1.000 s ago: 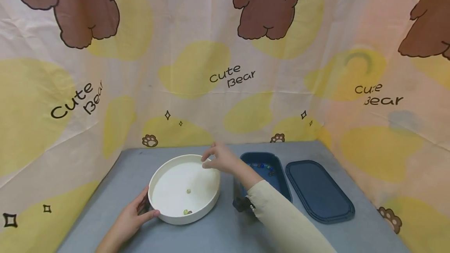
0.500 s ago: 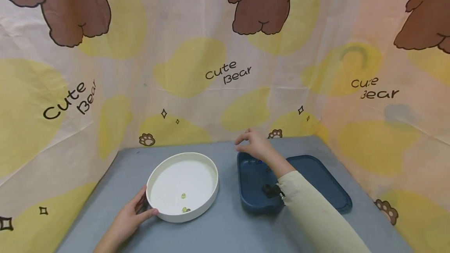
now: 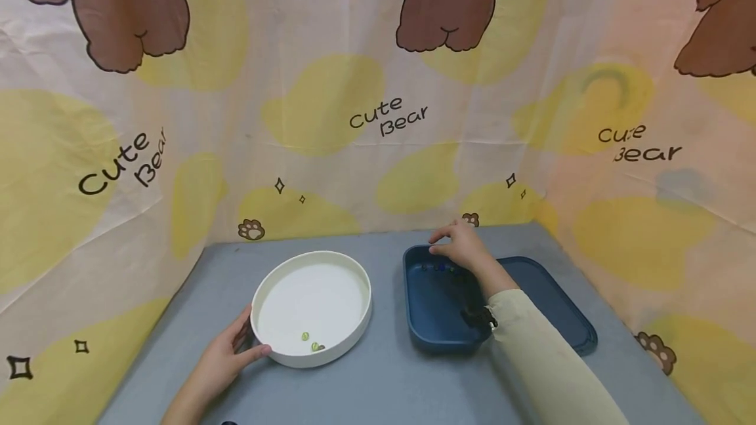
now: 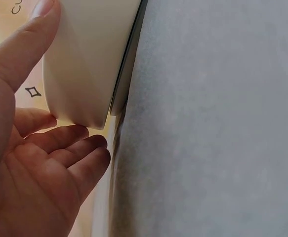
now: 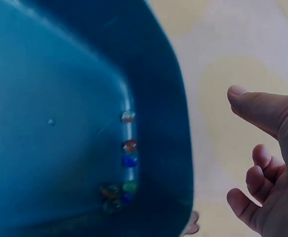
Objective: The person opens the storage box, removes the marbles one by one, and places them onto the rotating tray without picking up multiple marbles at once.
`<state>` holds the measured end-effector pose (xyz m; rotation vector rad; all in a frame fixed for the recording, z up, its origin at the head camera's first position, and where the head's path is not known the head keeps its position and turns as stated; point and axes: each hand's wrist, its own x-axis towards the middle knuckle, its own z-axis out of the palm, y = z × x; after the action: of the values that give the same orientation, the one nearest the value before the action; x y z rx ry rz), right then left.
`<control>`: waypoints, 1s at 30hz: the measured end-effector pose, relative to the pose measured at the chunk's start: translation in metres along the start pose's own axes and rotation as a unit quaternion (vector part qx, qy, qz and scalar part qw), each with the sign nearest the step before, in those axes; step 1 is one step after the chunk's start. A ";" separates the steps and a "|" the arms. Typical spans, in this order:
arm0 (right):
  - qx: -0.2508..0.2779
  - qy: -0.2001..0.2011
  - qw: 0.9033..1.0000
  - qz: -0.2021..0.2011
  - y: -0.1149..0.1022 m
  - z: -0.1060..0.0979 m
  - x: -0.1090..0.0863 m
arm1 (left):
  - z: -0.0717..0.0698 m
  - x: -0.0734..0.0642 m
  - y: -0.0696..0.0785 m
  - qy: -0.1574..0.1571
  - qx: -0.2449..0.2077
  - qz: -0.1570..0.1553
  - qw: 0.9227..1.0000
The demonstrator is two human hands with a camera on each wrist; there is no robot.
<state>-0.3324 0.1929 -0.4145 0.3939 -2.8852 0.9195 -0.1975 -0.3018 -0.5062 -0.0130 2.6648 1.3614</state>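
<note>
A white round tray (image 3: pixel 319 297) stands at the left of the table, a few green-and-clear marbles (image 3: pixel 304 336) near its front edge. My left hand (image 3: pixel 221 356) rests against its left side, thumb and relaxed fingertips touching the outer wall, as the left wrist view shows. Over the far end of a deep blue box (image 3: pixel 434 313) hovers my right hand (image 3: pixel 466 248), its fingers loosely bent and apart from the thumb, holding nothing. In the right wrist view, several coloured marbles (image 5: pixel 129 145) line the box's far edge, beyond reach of the fingertips (image 5: pixel 236 92).
A flat blue lid (image 3: pixel 546 300) lies on the grey table (image 3: pixel 378 385) to the right of the box, partly hidden by my right sleeve (image 3: pixel 543 340). A printed cloth (image 3: pixel 331 110) closes off the back and sides.
My right hand has swung right from above the white tray to above the far end of the blue box. One marble in the tray has rolled frontward. The left hand stays put.
</note>
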 end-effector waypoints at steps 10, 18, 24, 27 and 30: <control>-0.034 0.016 0.999 0.027 0.023 0.000 0.003 | -0.004 -0.001 0.001 0.009 -0.006 0.006 1.000; -0.062 0.015 0.997 0.034 0.038 0.011 0.001 | -0.005 -0.004 -0.003 0.009 0.001 0.020 1.000; -0.061 0.004 0.997 0.050 0.047 0.020 -0.002 | 0.000 -0.004 -0.008 0.011 0.003 0.023 1.000; -0.067 0.004 0.997 0.050 0.051 0.024 -0.004 | 0.001 -0.004 -0.008 0.015 -0.001 0.022 1.000; -0.082 0.006 0.995 0.053 0.055 0.027 -0.005 | 0.001 -0.003 -0.006 0.016 -0.001 0.025 1.000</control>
<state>-0.3423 0.2218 -0.4679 0.2240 -2.9670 0.6892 -0.1935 -0.3048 -0.5114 0.0325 2.7070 1.3912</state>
